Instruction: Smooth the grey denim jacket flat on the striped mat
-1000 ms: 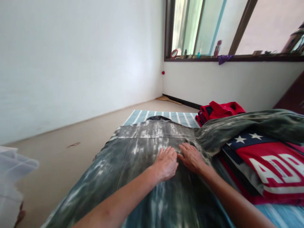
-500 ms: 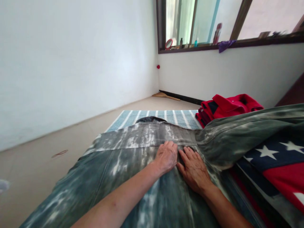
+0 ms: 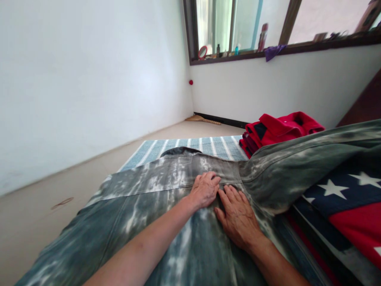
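Note:
A grey-green denim jacket (image 3: 139, 214) with pale mottled streaks lies spread out with its seamed panel upward and its collar at the far end. One long sleeve (image 3: 297, 159) stretches to the right over other clothes. On the seam near that sleeve rests my left hand (image 3: 205, 188), its fingers slightly bent and apart on the cloth. Just to its right, my right hand (image 3: 238, 212) lies flat on the jacket with fingers outstretched. Neither hand grips the fabric.
Beneath the jacket is a blue-and-white striped cover (image 3: 139, 153). Folded red clothes (image 3: 285, 131) sit at the back right. A stack topped by a star-patterned cloth (image 3: 336, 190) is at the right. A pale floor (image 3: 38, 210) and white wall (image 3: 89, 79) border the left.
The view has shifted slightly to the right. My left hand's fingers have spread a little and moved over the seam; my right hand stays flat beside it.

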The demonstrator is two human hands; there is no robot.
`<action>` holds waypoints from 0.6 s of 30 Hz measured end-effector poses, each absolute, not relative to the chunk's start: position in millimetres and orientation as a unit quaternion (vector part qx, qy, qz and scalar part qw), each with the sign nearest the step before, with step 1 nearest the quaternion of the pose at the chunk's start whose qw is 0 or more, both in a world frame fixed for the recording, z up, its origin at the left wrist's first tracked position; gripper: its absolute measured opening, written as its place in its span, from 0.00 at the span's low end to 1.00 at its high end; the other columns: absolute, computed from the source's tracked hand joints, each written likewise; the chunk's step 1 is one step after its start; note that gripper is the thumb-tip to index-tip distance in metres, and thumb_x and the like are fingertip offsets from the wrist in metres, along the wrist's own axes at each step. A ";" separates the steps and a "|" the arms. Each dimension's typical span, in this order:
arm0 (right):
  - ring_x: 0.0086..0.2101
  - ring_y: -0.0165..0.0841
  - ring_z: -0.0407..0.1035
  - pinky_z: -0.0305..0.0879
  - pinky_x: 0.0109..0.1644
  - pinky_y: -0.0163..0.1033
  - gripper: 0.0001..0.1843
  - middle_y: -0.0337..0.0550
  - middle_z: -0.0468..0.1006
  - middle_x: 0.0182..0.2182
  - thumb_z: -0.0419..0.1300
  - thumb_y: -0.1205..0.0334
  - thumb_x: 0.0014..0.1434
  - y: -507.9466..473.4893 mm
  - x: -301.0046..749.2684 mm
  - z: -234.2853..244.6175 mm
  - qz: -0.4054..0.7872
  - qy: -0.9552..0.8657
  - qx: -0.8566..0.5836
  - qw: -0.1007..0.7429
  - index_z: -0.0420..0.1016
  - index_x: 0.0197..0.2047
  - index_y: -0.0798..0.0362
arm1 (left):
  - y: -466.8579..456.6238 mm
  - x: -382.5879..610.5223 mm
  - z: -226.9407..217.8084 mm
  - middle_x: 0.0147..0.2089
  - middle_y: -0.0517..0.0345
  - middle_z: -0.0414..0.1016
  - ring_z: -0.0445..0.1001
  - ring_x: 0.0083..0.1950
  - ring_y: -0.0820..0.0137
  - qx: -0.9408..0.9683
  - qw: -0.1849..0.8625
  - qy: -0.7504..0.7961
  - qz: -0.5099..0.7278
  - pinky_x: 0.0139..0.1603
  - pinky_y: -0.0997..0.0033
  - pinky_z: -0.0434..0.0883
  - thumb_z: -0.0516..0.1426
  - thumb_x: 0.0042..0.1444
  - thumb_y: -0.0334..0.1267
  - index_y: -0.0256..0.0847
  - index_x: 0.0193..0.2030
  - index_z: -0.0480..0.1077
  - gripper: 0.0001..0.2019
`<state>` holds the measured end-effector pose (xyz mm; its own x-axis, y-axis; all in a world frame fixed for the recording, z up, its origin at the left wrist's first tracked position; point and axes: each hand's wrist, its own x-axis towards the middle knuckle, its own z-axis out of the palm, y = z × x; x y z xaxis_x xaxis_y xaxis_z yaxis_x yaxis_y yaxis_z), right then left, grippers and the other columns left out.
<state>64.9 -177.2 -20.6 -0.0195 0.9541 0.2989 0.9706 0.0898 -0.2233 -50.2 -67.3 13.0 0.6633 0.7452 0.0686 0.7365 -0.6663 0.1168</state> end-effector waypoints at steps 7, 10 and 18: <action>0.64 0.44 0.56 0.50 0.67 0.53 0.27 0.51 0.65 0.64 0.49 0.53 0.65 -176.6 64.8 -19.0 -0.019 -0.714 -0.676 0.179 0.65 0.64 0.55 | -44.5 -31.4 15.0 0.64 0.56 0.62 0.61 0.63 0.61 0.919 0.045 0.392 0.011 0.61 0.55 0.61 0.47 0.67 0.44 0.53 0.58 0.68 0.16; 0.64 0.44 0.55 0.50 0.67 0.53 0.28 0.51 0.64 0.64 0.50 0.53 0.65 -176.9 64.5 -19.2 -0.016 -0.714 -0.677 0.179 0.64 0.65 0.54 | -33.2 -19.8 14.2 0.65 0.57 0.61 0.61 0.63 0.59 0.919 0.062 0.389 -0.003 0.61 0.51 0.60 0.47 0.67 0.47 0.56 0.58 0.68 0.17; 0.63 0.43 0.57 0.51 0.67 0.52 0.26 0.50 0.66 0.63 0.49 0.54 0.65 -177.2 64.5 -23.3 -0.033 -0.712 -0.674 0.192 0.66 0.63 0.53 | -20.1 -0.9 13.9 0.66 0.51 0.60 0.60 0.65 0.56 0.925 0.057 0.376 0.016 0.62 0.48 0.60 0.50 0.65 0.47 0.50 0.59 0.67 0.18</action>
